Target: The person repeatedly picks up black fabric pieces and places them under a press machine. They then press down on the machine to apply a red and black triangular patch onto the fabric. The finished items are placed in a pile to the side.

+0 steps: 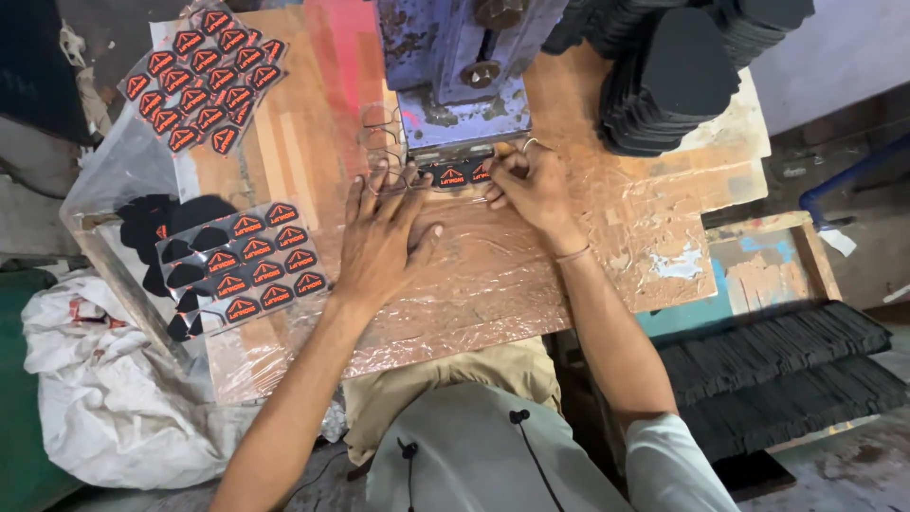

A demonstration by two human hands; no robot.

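Observation:
My left hand (379,237) lies flat, fingers spread, on a clear plastic sheet (493,275) that covers the wooden worktable. Its fingertips touch the near edge of a strip of black patches with orange emblems (455,174), which sits under the blue metal press (460,76). My right hand (531,185) pinches the right end of that strip at the foot of the press. The part of the strip beneath the press plate is hidden.
A sheet of black-and-orange patches (251,261) lies to the left, another sheet (204,76) at the far left. Stacks of black cut-out shapes (673,76) stand at the back right. Dark flat pieces (777,370) pile at the lower right. A white sack (114,398) sits on the floor.

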